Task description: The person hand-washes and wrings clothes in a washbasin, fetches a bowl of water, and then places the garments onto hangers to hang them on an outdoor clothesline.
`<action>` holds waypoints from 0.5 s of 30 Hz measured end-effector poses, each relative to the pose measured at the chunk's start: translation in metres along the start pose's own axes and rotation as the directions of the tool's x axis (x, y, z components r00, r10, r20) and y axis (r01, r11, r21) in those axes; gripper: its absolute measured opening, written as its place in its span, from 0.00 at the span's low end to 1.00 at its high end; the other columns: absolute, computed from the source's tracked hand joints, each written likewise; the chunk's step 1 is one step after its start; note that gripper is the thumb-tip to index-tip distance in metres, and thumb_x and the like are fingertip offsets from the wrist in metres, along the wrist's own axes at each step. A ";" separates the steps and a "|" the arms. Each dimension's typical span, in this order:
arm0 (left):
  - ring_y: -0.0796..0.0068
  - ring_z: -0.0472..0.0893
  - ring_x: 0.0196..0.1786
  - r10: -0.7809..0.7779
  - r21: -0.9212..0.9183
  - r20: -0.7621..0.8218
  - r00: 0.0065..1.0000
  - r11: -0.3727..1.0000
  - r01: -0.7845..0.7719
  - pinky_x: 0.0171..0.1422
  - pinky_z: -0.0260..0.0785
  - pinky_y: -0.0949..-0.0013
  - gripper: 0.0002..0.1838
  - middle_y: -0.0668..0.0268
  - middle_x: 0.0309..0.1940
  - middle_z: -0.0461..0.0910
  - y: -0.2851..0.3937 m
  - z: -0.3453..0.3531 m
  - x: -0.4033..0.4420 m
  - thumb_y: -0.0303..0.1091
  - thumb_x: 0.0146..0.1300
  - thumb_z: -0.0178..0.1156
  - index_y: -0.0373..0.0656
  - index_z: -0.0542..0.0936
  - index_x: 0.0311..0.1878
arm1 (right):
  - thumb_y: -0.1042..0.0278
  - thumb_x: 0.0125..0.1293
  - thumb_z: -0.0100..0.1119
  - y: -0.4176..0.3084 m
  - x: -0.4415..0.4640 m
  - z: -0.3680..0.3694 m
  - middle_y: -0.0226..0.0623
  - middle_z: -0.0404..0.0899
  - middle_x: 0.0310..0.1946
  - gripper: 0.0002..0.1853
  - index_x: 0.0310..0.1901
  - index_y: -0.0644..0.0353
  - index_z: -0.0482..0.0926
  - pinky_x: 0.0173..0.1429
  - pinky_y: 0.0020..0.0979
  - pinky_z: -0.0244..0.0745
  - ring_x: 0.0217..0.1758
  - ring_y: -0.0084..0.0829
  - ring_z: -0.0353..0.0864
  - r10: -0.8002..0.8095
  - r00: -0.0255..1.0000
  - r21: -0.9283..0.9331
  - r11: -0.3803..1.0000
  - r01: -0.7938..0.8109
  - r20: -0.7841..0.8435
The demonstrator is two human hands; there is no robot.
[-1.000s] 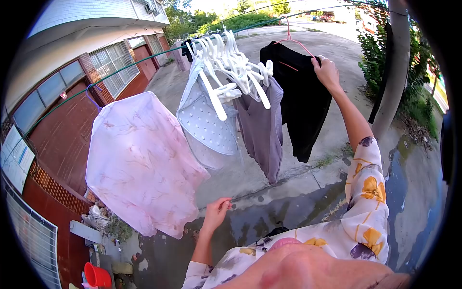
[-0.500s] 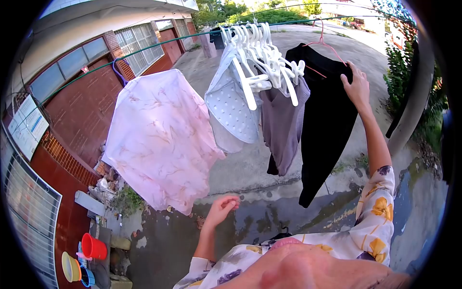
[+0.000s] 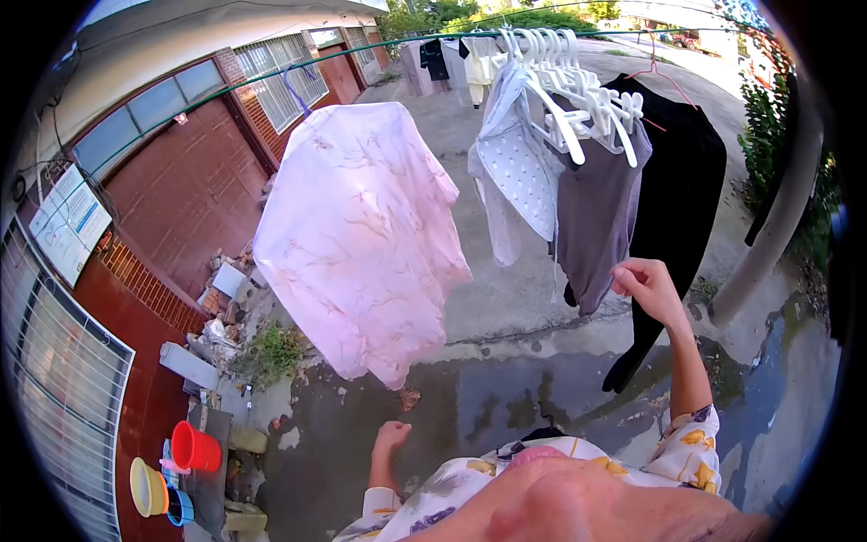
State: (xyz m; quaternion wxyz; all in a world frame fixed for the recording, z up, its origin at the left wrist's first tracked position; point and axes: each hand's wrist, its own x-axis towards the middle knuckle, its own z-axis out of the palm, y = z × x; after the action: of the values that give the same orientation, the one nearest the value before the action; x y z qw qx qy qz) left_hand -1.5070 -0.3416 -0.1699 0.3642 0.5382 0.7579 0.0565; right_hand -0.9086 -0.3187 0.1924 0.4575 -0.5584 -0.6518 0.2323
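My right hand (image 3: 650, 289) is lowered in front of the black trousers (image 3: 682, 172), its fingers curled together. Its fingertips overlap the lower edge of a grey-mauve top (image 3: 596, 203); whether they pinch fabric cannot be made out. The trousers hang from a pink hanger (image 3: 652, 70) on a green line (image 3: 379, 42). My left hand (image 3: 391, 437) is low, below the pink patterned garment (image 3: 361, 226), with fingers curled and nothing visible in them. Between the pink garment and the grey top hangs a pale blue dotted garment (image 3: 517, 172), beside several white hangers (image 3: 564, 99) bunched on the line.
More laundry (image 3: 442, 63) hangs farther back. A grey pole (image 3: 768, 212) stands at right. At lower left are a red bucket (image 3: 196, 447), a yellow basin (image 3: 148, 486) and a blue basin (image 3: 181, 508). Wet concrete (image 3: 452, 397) lies below the line.
My right hand has left the pink hanger and come down to the level of the grey top's hem. My left hand is slightly lower. The view has turned left, revealing the laundry behind.
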 end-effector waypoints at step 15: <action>0.80 0.77 0.40 0.571 0.192 -0.813 0.114 0.448 -0.873 0.47 0.69 0.75 0.16 0.67 0.39 0.81 0.261 -0.418 -0.178 0.37 0.74 0.55 0.31 0.84 0.47 | 0.65 0.71 0.58 -0.160 0.058 0.142 0.30 0.83 0.32 0.13 0.47 0.67 0.82 0.34 0.23 0.76 0.31 0.18 0.81 -0.248 0.944 0.184 0.960 0.210 0.217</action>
State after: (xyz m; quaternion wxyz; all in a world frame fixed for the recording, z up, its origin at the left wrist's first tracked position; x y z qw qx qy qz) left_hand -1.5338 -0.2578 0.3465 -0.0072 0.6804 0.4348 0.5899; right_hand -1.1104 -0.2774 0.2748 0.4430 -0.4088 -0.7419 0.2937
